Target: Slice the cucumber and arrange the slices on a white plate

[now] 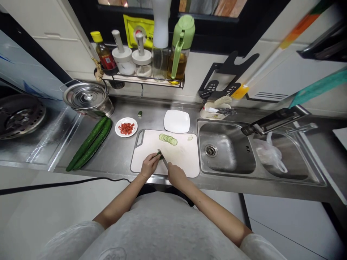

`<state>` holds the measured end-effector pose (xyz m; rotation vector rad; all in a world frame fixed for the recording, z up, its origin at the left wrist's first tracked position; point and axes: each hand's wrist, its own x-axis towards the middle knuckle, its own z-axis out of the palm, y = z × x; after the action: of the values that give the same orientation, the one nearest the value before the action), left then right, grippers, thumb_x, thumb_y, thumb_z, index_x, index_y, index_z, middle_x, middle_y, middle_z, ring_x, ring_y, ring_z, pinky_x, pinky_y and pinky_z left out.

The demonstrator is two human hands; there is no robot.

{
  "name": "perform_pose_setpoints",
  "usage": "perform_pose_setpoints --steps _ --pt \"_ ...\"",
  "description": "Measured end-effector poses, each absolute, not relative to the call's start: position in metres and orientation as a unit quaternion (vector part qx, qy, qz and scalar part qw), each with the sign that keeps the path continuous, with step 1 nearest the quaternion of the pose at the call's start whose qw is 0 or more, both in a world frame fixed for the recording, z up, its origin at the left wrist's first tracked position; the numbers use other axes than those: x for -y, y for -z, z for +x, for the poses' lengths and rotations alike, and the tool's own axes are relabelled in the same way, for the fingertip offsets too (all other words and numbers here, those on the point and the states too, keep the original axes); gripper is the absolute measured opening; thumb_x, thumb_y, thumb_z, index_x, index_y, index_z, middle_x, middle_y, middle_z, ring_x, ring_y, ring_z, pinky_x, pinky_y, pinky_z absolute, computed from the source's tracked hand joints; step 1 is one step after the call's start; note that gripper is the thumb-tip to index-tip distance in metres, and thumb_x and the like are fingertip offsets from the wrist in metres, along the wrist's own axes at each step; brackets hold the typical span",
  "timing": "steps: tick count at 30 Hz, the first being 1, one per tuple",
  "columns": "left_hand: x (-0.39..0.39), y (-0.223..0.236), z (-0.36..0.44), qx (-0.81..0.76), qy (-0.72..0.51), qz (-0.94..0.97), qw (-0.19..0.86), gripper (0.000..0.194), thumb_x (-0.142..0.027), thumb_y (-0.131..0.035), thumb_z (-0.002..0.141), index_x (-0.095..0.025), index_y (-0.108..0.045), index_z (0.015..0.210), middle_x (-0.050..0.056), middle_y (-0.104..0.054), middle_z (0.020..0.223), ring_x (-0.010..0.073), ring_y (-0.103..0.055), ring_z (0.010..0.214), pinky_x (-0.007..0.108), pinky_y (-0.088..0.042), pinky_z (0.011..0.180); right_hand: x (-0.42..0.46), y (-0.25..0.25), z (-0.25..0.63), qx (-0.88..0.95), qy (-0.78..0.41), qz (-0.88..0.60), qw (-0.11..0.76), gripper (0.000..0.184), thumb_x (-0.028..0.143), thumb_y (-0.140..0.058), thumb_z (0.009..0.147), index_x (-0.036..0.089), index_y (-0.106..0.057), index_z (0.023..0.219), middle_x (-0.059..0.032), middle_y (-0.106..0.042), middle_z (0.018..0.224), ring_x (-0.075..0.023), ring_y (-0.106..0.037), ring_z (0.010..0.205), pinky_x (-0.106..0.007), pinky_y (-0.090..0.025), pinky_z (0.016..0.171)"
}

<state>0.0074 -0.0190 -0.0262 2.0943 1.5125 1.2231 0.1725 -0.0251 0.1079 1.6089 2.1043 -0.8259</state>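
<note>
My left grip (pixel 149 166) is clamped on a cucumber piece (pixel 160 156) over the cutting board (pixel 184 159). My right grip (pixel 176 175) closes round the knife (pixel 165 163), near the pale slices (pixel 168 139)

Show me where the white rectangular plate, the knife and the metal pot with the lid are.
White rectangular plate (pixel 176 121): head view, on its bare middle.
Knife (pixel 165 163): head view, on the blade.
Metal pot (pixel 106 108): head view, on its side wall below the lid.
</note>
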Motion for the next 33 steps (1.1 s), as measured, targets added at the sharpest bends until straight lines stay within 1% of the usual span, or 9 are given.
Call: perform_pose_setpoints --steps 6,12,18,23,29,33 --pt "0.017 0.026 0.007 -0.519 -0.428 0.726 0.144 0.025 -0.023 -0.050 0.091 -0.022 -0.065 0.111 0.008 -0.064 0.105 0.0145 -0.063 0.097 0.031 -0.056 0.086 0.027 -0.108 0.175 -0.744 0.301 0.563 0.198 0.028 0.007 -0.035 0.087 0.012 -0.047 0.112 -0.0151 -0.066 0.095 -0.0236 -0.064 0.095 -0.029 -0.043 0.072" --pt "0.017 0.025 0.006 -0.523 -0.428 0.721 0.153 0.026 -0.024 -0.048 0.091 -0.022 -0.065 0.111 0.008 -0.064 0.104 0.0145 -0.063 0.097 0.030 -0.056 0.085 0.023 -0.105 0.172 -0.748 0.292 0.565 0.189 0.027 0.008 -0.037 0.088 0.013 -0.047 0.112 -0.0146 -0.066 0.094 -0.0237 -0.064 0.096 -0.029 -0.044 0.073" --pt "0.016 0.023 0.007 -0.523 -0.427 0.721 0.152 0.026 -0.022 -0.050 0.091 -0.021 -0.065 0.111 0.008 -0.064 0.104 0.0142 -0.063 0.098 0.030 -0.056 0.087 0.023 -0.097 0.171 -0.750 0.288 0.564 0.192 0.026 0.008 -0.039 0.086 0.013 -0.047 0.111 -0.0147 -0.066 0.095 -0.0247 -0.064 0.095 -0.030 -0.045 0.073" --pt "0.016 0.023 0.007 -0.528 -0.429 0.716 0.158 0.026 -0.021 -0.050 0.090 -0.022 -0.065 0.111 0.008 -0.064 0.104 0.0143 -0.063 0.097 0.030 -0.056 0.087 0.022 -0.096 0.171 -0.756 0.283 0.563 0.178 0.026 0.009 -0.038 0.087 0.013 -0.048 0.111 -0.0144 -0.066 0.094 -0.0240 -0.064 0.096 -0.029 -0.045 0.073" --pt "0.016 0.022 0.007 -0.528 -0.432 0.715 0.157 0.025 -0.021 -0.050 0.091 -0.021 -0.065 0.111 0.008 -0.064 0.104 0.0145 -0.063 0.097 0.031 -0.056 0.087 0.021 -0.098 0.170 -0.749 0.289 0.562 0.200 0.027 0.008 -0.038 0.087 0.013 -0.047 0.111 -0.0153 -0.066 0.097 -0.0248 -0.064 0.097 -0.030 -0.045 0.074" --pt "0.015 0.023 0.007 -0.532 -0.431 0.711 0.159 0.025 -0.021 -0.050 0.090 -0.022 -0.065 0.110 0.008 -0.065 0.103 0.0144 -0.063 0.096 0.030 -0.056 0.086 0.019 -0.096 0.169 -0.749 0.294 0.562 0.192 0.027 0.008 -0.037 0.087 0.012 -0.047 0.112 -0.0151 -0.066 0.096 -0.0244 -0.064 0.097 -0.030 -0.045 0.073"
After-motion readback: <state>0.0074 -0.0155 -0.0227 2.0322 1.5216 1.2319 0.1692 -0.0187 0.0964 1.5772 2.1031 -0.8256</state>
